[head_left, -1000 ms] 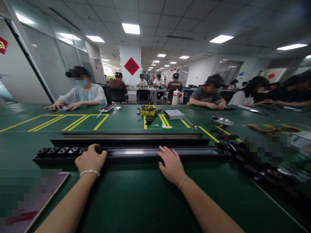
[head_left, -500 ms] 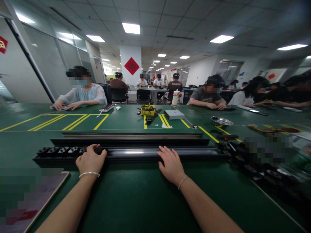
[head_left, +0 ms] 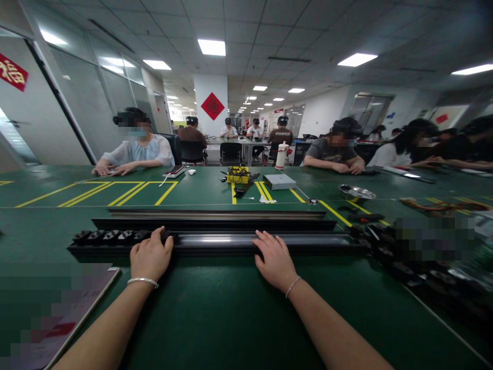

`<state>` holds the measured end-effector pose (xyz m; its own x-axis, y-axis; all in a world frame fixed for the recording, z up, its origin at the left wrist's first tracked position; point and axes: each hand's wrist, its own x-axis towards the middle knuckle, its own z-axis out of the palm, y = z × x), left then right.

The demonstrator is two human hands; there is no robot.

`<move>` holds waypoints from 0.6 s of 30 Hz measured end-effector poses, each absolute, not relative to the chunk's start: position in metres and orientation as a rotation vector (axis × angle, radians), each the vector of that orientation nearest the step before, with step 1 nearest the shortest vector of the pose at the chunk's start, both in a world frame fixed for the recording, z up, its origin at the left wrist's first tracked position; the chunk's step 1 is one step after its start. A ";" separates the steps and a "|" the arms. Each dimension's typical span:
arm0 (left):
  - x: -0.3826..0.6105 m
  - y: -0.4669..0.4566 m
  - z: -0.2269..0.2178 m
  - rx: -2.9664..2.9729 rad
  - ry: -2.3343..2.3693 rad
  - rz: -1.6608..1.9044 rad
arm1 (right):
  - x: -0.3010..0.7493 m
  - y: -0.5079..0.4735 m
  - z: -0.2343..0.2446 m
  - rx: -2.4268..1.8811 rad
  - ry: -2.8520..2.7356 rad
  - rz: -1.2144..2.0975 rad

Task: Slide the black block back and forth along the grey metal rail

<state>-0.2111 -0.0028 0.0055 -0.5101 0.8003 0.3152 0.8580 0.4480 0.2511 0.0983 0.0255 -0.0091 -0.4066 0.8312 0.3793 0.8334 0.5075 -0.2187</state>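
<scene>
A long black rail [head_left: 215, 252] with a shiny channel lies across the green table in front of me. Black socket-like modules [head_left: 111, 234] stand in a row in its left part. My left hand [head_left: 151, 258] is over the right end of this row, its fingers bent around a black module [head_left: 165, 235] that they mostly cover. On the rail's middle rests my right hand [head_left: 274, 260], fingers spread, touching the channel and its near edge, with nothing held.
Behind lie a second black rail [head_left: 215, 224] and a thin metal strip [head_left: 215, 214]. More black modules [head_left: 431, 272] are heaped at right, near a metal bowl [head_left: 357, 192]. A pink-printed board [head_left: 82, 308] lies at front left. Co-workers sit across the table [head_left: 223, 318].
The view has turned slightly left, so the scene sits further right. My left fingers have shifted a little at the module; my right hand stays on the rail.
</scene>
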 end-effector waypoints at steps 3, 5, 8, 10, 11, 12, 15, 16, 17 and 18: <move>-0.212 -0.005 0.005 -1.498 -2.501 -0.545 | 0.098 0.025 -0.010 -1.367 -2.312 -0.011; -0.213 -0.004 0.003 -1.502 -2.484 -0.540 | 0.099 0.026 -0.010 -1.367 -2.309 -0.016; -0.215 -0.002 0.001 -1.503 -2.482 -0.545 | 0.099 0.026 -0.011 -1.368 -2.308 -0.021; -0.217 -0.001 -0.001 -1.505 -2.483 -0.549 | 0.099 0.026 -0.011 -1.370 -2.310 -0.021; -0.218 -0.001 -0.002 -1.509 -2.480 -0.541 | 0.099 0.026 -0.011 -1.371 -2.310 -0.019; -0.220 -0.001 -0.002 -1.515 -2.474 -0.528 | 0.099 0.026 -0.011 -1.371 -2.311 -0.017; -0.223 0.000 -0.003 -1.536 -2.463 -0.480 | 0.098 0.026 -0.010 -1.372 -2.315 -0.017; -0.223 0.000 -0.003 -1.540 -2.464 -0.470 | 0.098 0.026 -0.010 -1.375 -2.316 -0.020; -0.223 -0.001 -0.003 -1.542 -2.468 -0.465 | 0.098 0.026 -0.010 -1.377 -2.318 -0.022; -0.223 -0.001 -0.002 -1.545 -2.473 -0.461 | 0.098 0.026 -0.010 -1.378 -2.321 -0.022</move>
<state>-0.2233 -0.0010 -0.0022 -0.4394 0.8394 0.3199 0.8983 0.4090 0.1606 0.0983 0.0260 -0.0102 -0.4074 0.8322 0.3761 0.8393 0.5035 -0.2052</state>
